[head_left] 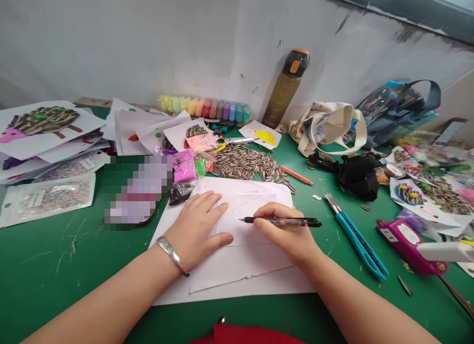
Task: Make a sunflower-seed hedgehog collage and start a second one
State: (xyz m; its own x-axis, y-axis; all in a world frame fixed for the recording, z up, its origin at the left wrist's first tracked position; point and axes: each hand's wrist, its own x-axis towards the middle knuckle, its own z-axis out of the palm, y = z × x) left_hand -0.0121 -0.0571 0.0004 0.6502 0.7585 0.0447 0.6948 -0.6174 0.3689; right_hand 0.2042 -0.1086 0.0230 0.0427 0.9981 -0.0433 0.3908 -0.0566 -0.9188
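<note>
My right hand (283, 230) holds a black pen (301, 222), its tip pointing left just over or on a white sheet of paper (237, 265). A thin curved line is drawn on the sheet near the pen. Flat on the left part of the paper lies my left hand (200, 220), fingers spread. Under the torn-edged sheet is a larger white sheet (289, 282). Just beyond the paper lies a pile of striped sunflower seeds (244, 162). Beside my left fingertips are a small black packet (180, 193) and a magenta clay packet (183, 165).
A blue utility knife (357, 240) and a magenta device (411, 245) lie at right. An orange pencil (296, 175), scissors (237, 141) and a brown bottle (287, 89) are behind. Seed-hedgehog pictures (40, 124) are stacked left, near a pixelated object (138, 193). Bags (329, 124) stand back right.
</note>
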